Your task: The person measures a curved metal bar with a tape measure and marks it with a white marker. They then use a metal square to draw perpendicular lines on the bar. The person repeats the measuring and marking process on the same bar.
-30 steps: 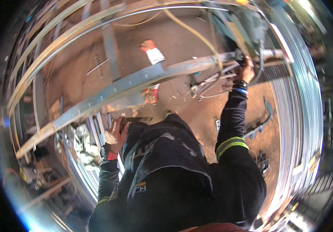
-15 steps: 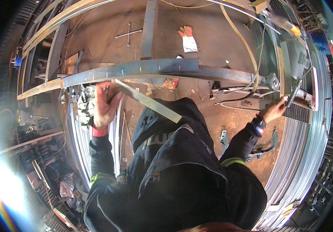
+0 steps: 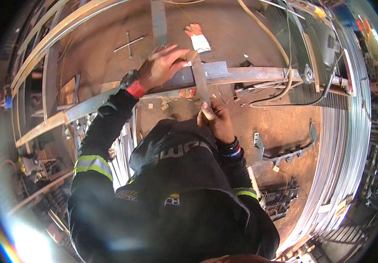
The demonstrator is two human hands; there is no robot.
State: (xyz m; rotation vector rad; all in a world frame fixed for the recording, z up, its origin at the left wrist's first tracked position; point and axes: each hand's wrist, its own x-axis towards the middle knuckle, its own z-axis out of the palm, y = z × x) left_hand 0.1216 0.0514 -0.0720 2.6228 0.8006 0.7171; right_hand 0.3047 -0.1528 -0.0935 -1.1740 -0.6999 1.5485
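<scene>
A flat metal strip stands out in front of me, crossing over the long steel beam. My right hand is closed around the strip's near end, thumb along its face. Beside the far end, my left hand has its fingers stretched out and apart, slightly blurred; whether the fingertips touch the strip is unclear. A shorter blue-grey steel piece lies along the beam beneath the strip.
On the brown floor beyond lie a work glove and a cross-shaped wheel wrench. A hose loops at the right, near stacked long metal profiles. A bent metal bracket rests on the floor nearer me.
The strip has swung from my left hand over to the middle, and my right hand now grips it. That hand left a dark tool at the right. My left hand moved forward and right.
</scene>
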